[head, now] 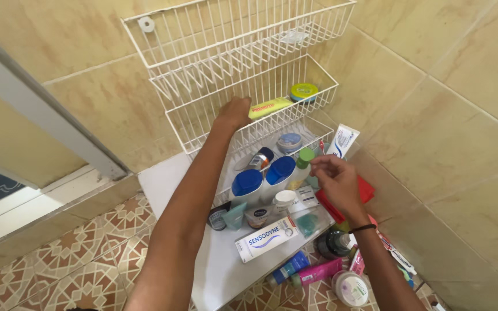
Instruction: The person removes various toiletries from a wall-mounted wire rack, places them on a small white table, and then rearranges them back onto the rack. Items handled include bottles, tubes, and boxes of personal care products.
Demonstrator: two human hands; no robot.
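Here the person is working at a white wire rack point(243, 69) fixed to a tiled bathroom wall, with toiletries spread over a white shelf point(162, 181) below it. The left hand point(234, 112) is reaching up to the rack's middle tier, its fingers curled at the end of a yellow tube point(270, 107) lying flat there; whether they are gripping the tube or only touching it cannot be told, since the back of the hand is hiding the fingertips. A small round tin with a green lid point(304, 91) is sitting in the same tier, just beside the tube's far end. The right hand point(334, 179) is hovering lower, above the crowd of bottles, fingers loosely bent and pinched together, holding nothing that shows. Just beside it are standing two white bottles with blue caps point(263, 175) and a bottle with a green cap point(304, 158); a white toothpaste tube point(342, 140) is leaning against the wall behind.

Judging by this, the step in hand is settling the yellow tube on the middle tier. The next move seems to call for the right hand to close on one of the items below, while the left comes off the tube without dragging it across the wires.
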